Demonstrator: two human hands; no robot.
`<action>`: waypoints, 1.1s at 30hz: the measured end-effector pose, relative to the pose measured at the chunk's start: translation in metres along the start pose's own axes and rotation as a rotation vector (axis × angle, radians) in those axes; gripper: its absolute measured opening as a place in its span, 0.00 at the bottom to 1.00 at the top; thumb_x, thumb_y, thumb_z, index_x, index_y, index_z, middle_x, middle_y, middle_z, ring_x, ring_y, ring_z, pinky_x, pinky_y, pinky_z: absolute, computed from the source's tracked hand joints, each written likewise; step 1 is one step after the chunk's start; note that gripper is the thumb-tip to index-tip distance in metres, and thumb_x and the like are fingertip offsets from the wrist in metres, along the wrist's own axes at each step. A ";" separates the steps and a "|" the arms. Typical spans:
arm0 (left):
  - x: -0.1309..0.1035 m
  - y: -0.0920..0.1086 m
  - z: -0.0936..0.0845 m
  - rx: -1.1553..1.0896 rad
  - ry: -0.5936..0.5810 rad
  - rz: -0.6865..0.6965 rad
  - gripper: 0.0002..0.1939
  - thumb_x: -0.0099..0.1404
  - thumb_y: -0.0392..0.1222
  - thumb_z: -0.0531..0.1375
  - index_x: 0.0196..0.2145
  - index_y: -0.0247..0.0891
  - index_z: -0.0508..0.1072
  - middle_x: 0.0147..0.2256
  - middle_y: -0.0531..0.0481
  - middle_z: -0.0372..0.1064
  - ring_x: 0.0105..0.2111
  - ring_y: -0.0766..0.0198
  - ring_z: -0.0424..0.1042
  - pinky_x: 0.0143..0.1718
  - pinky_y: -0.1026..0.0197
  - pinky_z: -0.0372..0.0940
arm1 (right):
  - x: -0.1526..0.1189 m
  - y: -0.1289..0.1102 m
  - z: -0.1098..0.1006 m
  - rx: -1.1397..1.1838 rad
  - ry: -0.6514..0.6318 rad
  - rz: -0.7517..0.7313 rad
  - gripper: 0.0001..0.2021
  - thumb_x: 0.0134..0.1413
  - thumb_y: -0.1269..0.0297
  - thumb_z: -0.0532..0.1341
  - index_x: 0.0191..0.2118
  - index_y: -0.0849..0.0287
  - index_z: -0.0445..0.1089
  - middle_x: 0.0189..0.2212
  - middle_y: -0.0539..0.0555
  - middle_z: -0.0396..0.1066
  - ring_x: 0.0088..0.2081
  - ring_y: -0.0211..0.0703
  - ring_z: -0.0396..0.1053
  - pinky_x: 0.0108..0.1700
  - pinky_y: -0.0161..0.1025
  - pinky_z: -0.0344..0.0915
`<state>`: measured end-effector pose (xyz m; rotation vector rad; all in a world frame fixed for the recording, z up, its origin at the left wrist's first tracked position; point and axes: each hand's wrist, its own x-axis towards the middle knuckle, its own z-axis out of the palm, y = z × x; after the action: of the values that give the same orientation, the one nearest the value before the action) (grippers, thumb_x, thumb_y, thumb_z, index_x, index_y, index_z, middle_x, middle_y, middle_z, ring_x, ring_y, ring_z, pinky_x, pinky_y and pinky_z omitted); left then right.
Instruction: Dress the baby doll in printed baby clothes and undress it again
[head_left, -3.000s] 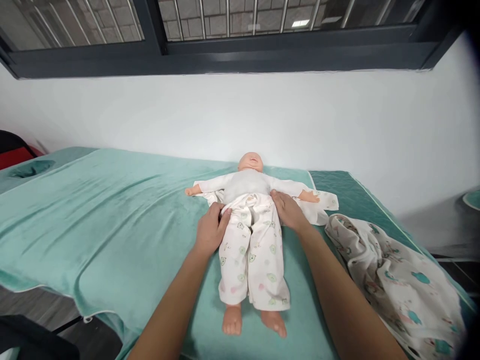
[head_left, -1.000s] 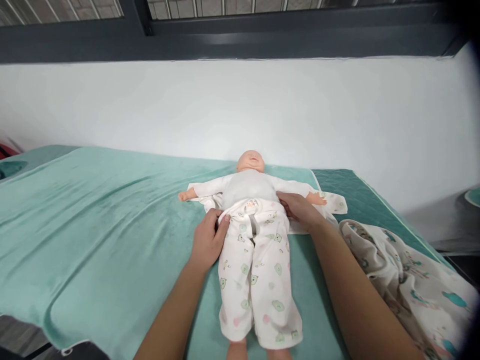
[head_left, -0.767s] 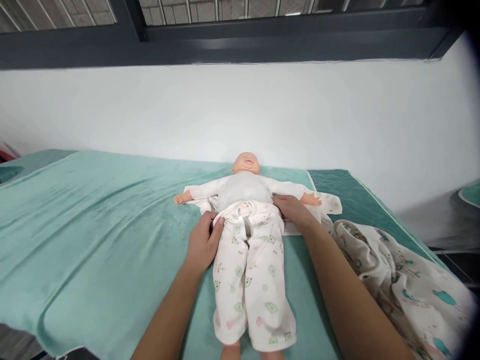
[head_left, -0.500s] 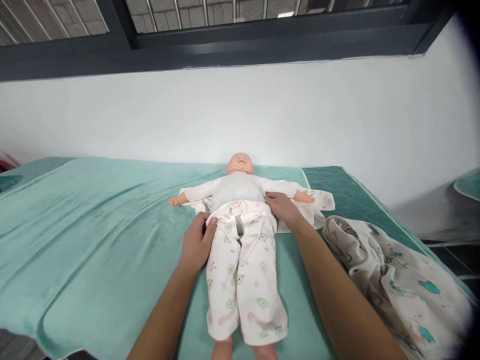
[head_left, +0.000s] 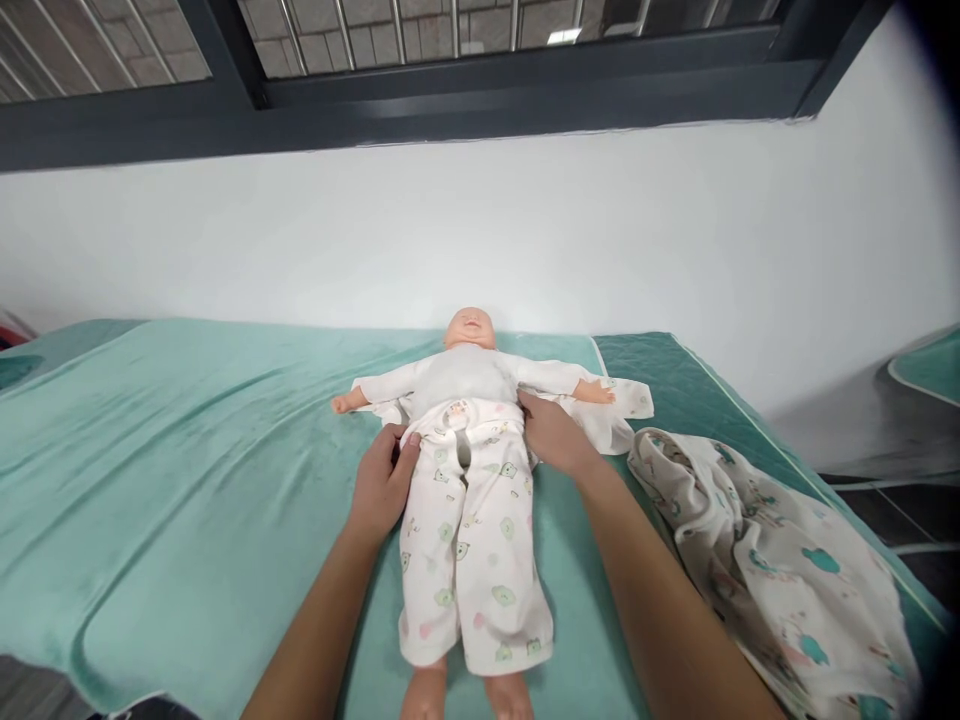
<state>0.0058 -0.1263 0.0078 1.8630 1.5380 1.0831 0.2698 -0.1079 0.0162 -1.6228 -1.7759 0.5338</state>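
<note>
A baby doll (head_left: 470, 326) lies on its back, arms spread, head toward the wall. It wears a white top (head_left: 465, 375) and white pants (head_left: 495, 540) with green prints, pulled up to the belly. My left hand (head_left: 384, 478) is closed on the pants' waist at the left hip, thumb on top. My right hand (head_left: 553, 430) is at the other side of the waist, its fingers closed at the cloth's edge and partly hidden. A white printed garment (head_left: 634, 398) lies partly under the doll and its right-side arm.
A light green cover (head_left: 187, 480) spreads beneath the doll, with a darker green quilted one (head_left: 645, 355) at the right. A crumpled printed cloth (head_left: 787, 570) lies near my right forearm. Behind stand a white wall (head_left: 450, 230) and a dark window frame (head_left: 450, 95).
The whole view has shifted slightly, so doll and hands appear a little further left. Both hands stay at the waist of the pants, with hardly any movement against the doll.
</note>
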 end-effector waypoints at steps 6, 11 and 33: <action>-0.001 -0.005 -0.001 -0.049 -0.026 0.014 0.15 0.69 0.55 0.54 0.36 0.41 0.67 0.28 0.56 0.62 0.29 0.65 0.61 0.33 0.62 0.57 | -0.012 -0.011 -0.010 0.105 0.153 0.010 0.12 0.62 0.62 0.54 0.46 0.55 0.72 0.46 0.57 0.74 0.47 0.50 0.70 0.51 0.45 0.64; -0.004 -0.005 -0.002 -0.112 0.001 0.149 0.11 0.67 0.50 0.58 0.39 0.41 0.67 0.32 0.55 0.63 0.33 0.65 0.62 0.37 0.63 0.59 | -0.022 -0.035 -0.002 0.083 0.204 -0.365 0.15 0.59 0.52 0.62 0.48 0.50 0.69 0.59 0.56 0.61 0.62 0.53 0.56 0.63 0.52 0.55; -0.019 -0.019 0.008 0.563 0.113 0.383 0.12 0.64 0.35 0.55 0.44 0.40 0.72 0.35 0.46 0.74 0.35 0.56 0.71 0.36 0.58 0.57 | -0.107 -0.020 0.012 -0.012 0.290 -0.549 0.13 0.62 0.63 0.55 0.25 0.55 0.63 0.27 0.53 0.69 0.34 0.46 0.65 0.43 0.50 0.56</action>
<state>0.0003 -0.1391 -0.0166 2.5991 1.7194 0.9888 0.2477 -0.2144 0.0005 -1.0783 -1.8877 0.0303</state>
